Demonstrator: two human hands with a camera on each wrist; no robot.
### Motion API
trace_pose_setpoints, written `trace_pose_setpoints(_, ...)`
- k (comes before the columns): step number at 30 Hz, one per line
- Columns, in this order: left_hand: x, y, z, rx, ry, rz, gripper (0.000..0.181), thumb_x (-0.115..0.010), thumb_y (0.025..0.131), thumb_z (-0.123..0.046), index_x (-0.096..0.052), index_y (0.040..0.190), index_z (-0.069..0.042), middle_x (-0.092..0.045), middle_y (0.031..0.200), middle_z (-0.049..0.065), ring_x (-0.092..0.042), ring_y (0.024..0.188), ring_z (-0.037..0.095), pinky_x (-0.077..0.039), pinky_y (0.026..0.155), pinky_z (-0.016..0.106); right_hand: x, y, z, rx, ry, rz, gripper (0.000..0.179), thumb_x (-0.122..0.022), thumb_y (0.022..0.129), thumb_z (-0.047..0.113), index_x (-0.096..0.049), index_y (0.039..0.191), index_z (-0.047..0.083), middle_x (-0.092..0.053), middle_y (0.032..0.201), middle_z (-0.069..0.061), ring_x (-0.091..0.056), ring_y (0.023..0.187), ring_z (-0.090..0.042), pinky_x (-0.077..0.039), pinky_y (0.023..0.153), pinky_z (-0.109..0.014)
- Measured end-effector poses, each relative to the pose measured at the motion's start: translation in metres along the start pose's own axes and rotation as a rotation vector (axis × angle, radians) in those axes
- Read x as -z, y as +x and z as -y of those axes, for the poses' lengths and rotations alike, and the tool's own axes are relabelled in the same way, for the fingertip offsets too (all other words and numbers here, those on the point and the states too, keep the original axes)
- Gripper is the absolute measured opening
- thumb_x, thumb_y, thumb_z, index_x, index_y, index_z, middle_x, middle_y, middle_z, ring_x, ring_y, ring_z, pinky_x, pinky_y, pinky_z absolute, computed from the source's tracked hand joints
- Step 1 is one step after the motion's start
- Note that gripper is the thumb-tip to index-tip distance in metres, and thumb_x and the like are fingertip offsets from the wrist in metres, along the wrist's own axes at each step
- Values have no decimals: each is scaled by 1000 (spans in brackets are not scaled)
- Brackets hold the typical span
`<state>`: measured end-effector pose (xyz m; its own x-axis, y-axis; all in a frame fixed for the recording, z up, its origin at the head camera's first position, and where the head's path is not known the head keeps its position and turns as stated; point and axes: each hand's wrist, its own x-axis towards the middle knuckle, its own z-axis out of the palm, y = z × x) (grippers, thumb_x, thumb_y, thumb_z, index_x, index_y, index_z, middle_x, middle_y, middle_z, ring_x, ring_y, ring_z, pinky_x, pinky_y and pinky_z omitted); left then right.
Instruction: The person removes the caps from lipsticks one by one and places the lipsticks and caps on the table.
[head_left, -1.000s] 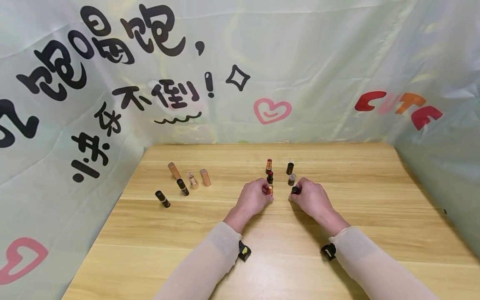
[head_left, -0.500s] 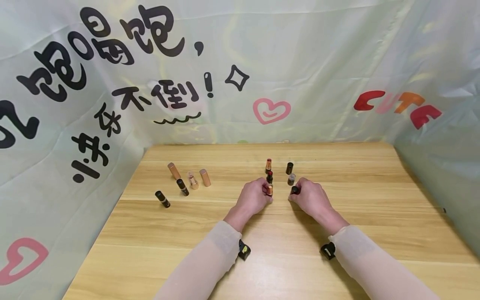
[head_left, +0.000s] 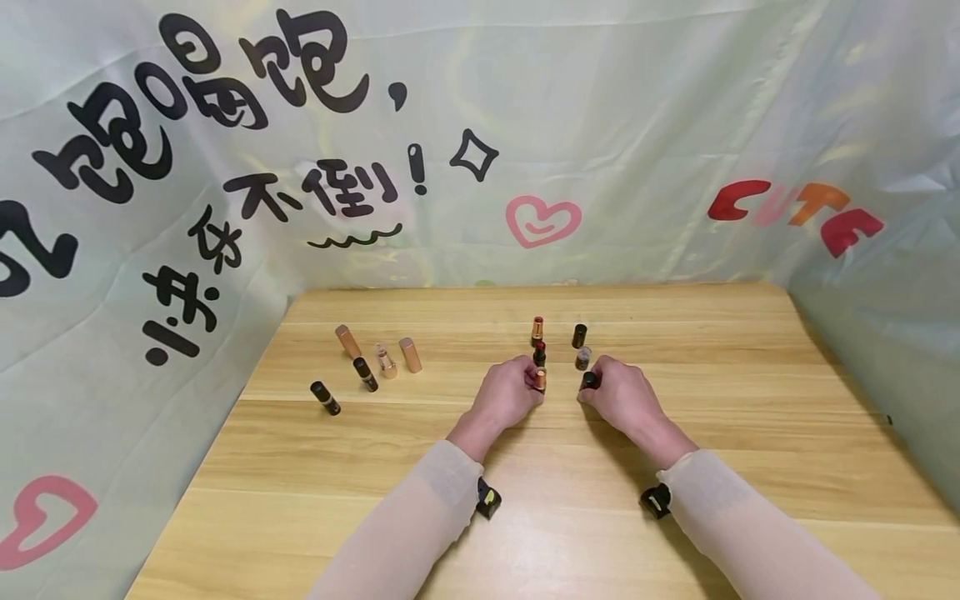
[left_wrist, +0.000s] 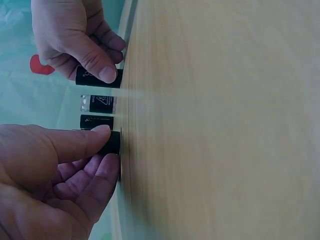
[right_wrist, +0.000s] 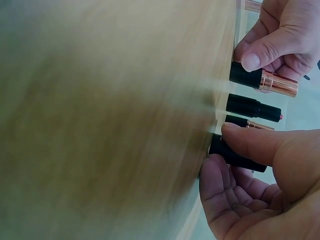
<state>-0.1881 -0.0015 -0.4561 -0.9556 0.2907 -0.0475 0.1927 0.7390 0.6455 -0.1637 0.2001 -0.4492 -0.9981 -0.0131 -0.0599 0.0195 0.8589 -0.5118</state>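
Note:
My left hand [head_left: 504,395] pinches the black base of an uncapped lipstick [right_wrist: 279,84], whose copper-coloured inner tube stands upright. With thumb and fingers, my right hand [head_left: 624,397] grips a black lipstick cap [right_wrist: 242,154] at table level, a short gap to the right of the lipstick. Behind the left hand's lipstick stand a black lipstick with a red tip [head_left: 540,355] and a copper-tubed lipstick [head_left: 537,331], forming a row. A clear-topped cap [head_left: 583,359] and another black cap [head_left: 580,336] line up behind the cap in my right hand.
On the wooden table's [head_left: 315,475] left side stand several closed lipsticks: two rose-gold ones [head_left: 411,355], a clear-capped one [head_left: 386,362] and two black ones [head_left: 326,398]. A printed cloth [head_left: 637,125] hangs behind the table and along its sides.

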Motion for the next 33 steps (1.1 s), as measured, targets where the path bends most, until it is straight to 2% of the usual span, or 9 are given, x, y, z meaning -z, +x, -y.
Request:
trace_pose_setpoints(7,1,-1,-1,32,-16,25,27,-89,87,-18,-66,101,-15,-65,86,-7,-59,76,11,-49,70,26,1,0,0,-19,12,10,31,-85,90,22,-64,99,2,-74,91,-14,-66,78,-26,-54,69,-41)
trace_pose_setpoints(14,1,-1,1,-35,56,37,28,-86,88,-12,-72,112,-13,-70,92,-4,-64,85,14,-56,83,32,1,0,-1,0,4,8,29,-84,90,20,-65,102,1,-73,91,-12,-64,79,-27,-54,72,-43)
trace_pose_setpoints(17,1,-1,2,-37,56,37,24,-87,88,-15,-72,107,-14,-69,90,-4,-62,83,13,-54,81,31,1,0,-1,15,0,4,27,-83,90,19,-66,104,2,-73,90,-12,-63,79,-27,-53,72,-43)
trace_pose_setpoints(21,1,0,3,-17,20,37,28,-90,86,-21,-66,99,-16,-64,85,-6,-57,77,11,-48,73,26,2,0,-1,16,3,7,26,-83,90,19,-66,102,3,-72,88,-11,-63,78,-27,-52,70,-42)
trace_pose_setpoints(28,1,0,3,-9,-12,50,31,-89,87,-29,-66,105,-17,-62,88,-5,-56,79,12,-47,70,26,2,1,-1,-9,9,22,26,-83,90,20,-65,100,4,-71,87,-10,-62,76,-26,-50,67,-40)
trace_pose_setpoints(33,1,1,4,-49,6,52,23,-84,92,-19,-70,110,-15,-65,91,-5,-58,82,12,-50,76,27,2,0,-1,-10,11,28,25,-83,91,19,-65,99,4,-71,86,-9,-61,75,-25,-49,66,-38)
